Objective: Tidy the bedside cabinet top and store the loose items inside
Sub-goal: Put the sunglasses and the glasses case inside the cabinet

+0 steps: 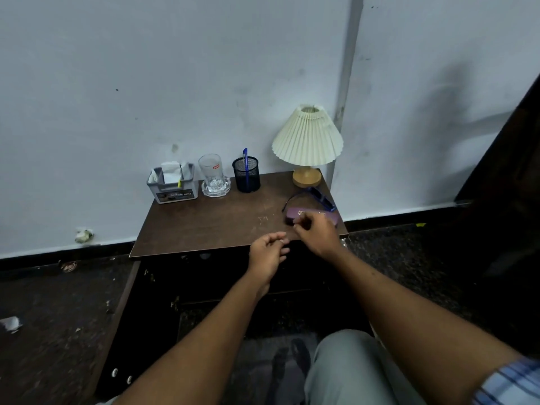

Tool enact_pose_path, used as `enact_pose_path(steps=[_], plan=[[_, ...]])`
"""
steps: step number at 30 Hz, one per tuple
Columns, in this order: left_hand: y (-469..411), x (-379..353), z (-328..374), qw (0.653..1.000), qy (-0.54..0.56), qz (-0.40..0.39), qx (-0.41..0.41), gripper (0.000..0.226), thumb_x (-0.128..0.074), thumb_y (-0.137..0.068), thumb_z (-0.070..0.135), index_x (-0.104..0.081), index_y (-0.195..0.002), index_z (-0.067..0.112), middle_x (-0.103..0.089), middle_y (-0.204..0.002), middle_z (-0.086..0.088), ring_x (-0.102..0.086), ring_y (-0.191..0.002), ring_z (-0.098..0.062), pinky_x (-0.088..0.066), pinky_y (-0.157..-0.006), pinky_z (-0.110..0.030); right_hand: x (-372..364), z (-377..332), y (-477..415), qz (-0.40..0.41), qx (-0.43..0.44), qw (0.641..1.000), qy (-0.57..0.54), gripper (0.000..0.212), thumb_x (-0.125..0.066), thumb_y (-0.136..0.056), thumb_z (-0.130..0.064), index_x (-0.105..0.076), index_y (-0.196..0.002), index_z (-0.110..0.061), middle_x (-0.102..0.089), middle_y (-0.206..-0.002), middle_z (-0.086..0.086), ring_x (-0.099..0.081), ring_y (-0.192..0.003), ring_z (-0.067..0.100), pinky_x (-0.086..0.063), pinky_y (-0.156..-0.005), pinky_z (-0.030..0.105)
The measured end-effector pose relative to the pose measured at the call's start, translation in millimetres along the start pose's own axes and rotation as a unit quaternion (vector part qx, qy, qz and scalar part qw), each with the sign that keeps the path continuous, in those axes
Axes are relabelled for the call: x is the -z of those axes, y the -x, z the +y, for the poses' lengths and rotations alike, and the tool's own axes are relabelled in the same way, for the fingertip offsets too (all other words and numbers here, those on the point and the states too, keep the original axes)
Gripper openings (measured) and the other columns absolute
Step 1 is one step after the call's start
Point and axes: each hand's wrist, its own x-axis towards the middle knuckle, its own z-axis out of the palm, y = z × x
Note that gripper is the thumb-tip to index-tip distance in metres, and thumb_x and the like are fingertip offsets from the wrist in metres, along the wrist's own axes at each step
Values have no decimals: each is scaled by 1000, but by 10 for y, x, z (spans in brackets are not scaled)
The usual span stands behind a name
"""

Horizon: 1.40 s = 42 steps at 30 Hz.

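Purple glasses case (306,213) lies at the front right corner of the cabinet top (210,226), blue spectacles (317,195) just behind it. The right hand (317,233) curls at the case's near edge; I cannot tell if it grips. The left hand (267,252) is loosely curled and empty. The case looks light, rigid and smooth, so pinch it across its width.

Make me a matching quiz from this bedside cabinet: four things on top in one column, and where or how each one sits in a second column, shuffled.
1 lamp
2 drinking glass
3 mesh cup
4 purple case

A holds a blue pen
B partly hidden by the right hand
C back right corner of the cabinet top
D stands in a clear ashtray

Pairs: 1-C, 2-D, 3-A, 4-B.
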Motion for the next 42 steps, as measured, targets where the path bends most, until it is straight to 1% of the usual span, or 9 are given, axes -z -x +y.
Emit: enact_pose_path(steps=[8, 14, 16, 20, 25, 31, 38, 40, 42], plan=[[-409, -140, 86, 1000, 0, 10, -18, 24, -48, -100, 2, -69, -107, 12, -73, -101, -7, -67, -83, -11, -53, -66, -15, 335, 282, -721, 88, -37, 994, 43, 16, -75, -84, -20, -73, -100, -16, -74, -96, 3, -69, -90, 21, -58, -83, 35], [-659, -129, -46, 998, -16, 44, -33, 30, -45, -99, -2, -68, -93, 15, -72, -92, -5, -64, -77, -9, -52, -65, -12, 306, 474, -981, 48, -76, 986, 137, 41, -78, -79, -29, -67, -115, -14, -69, -110, 12, -67, -100, 33, -58, -82, 42], [-741, -118, -103, 998, -16, 56, -35, 31, -46, -98, -4, -69, -91, 16, -72, -92, -5, -64, -80, -9, -53, -74, -16, 279, 514, -1036, 39, -92, 983, 153, 44, -78, -78, -31, -65, -116, -13, -68, -108, 13, -66, -97, 34, -57, -78, 39], [-835, -102, -166, 997, -16, 68, -29, 25, -50, -96, -3, -72, -99, 10, -73, -100, -10, -66, -92, -14, -52, -95, -29, 254, 558, -1115, 23, -125, 979, 160, 42, -78, -78, -29, -64, -114, -14, -69, -107, 13, -66, -95, 35, -55, -75, 38], [-851, -61, -139, 998, -3, 58, -23, 26, -48, -97, -4, -70, -102, 7, -71, -96, -9, -65, -86, -11, -53, -81, -18, 241, 517, -1120, 54, -119, 980, 153, 28, -70, -81, -21, -68, -106, -10, -71, -105, 17, -66, -94, 40, -58, -77, 41], [-765, 143, -47, 997, -18, 75, -30, 27, -45, -98, -5, -69, -110, -2, -69, -101, -14, -63, -83, -11, -50, -81, -20, 323, 245, -1030, 85, -97, 985, 111, 27, -71, -79, -19, -70, -104, -10, -72, -100, 13, -68, -93, 35, -59, -80, 42], [-574, 682, 106, 994, -7, 106, -37, 28, -47, -97, -10, -66, -117, -7, -68, -102, -14, -62, -79, -7, -51, -65, -7, 127, -216, -750, 57, -43, 996, 58, 26, -78, -81, -27, -72, -105, -18, -74, -101, 3, -69, -94, 22, -57, -83, 35], [-514, 829, 149, 992, 9, 114, -45, 28, -51, -95, -10, -65, -119, -6, -69, -105, -14, -63, -83, -10, -52, -71, -12, -11, -354, -643, 39, -34, 998, 37, 28, -82, -80, -27, -73, -106, -21, -75, -103, 0, -69, -93, 17, -58, -84, 34], [-455, 958, 182, 990, 15, 131, -60, 30, -57, -93, -10, -64, -122, -5, -70, -109, -17, -64, -91, -16, -53, -83, -25, -174, -478, -514, 25, -21, 999, 21, 26, -84, -78, -26, -74, -102, -21, -76, -100, -1, -69, -90, 14, -58, -83, 32]])
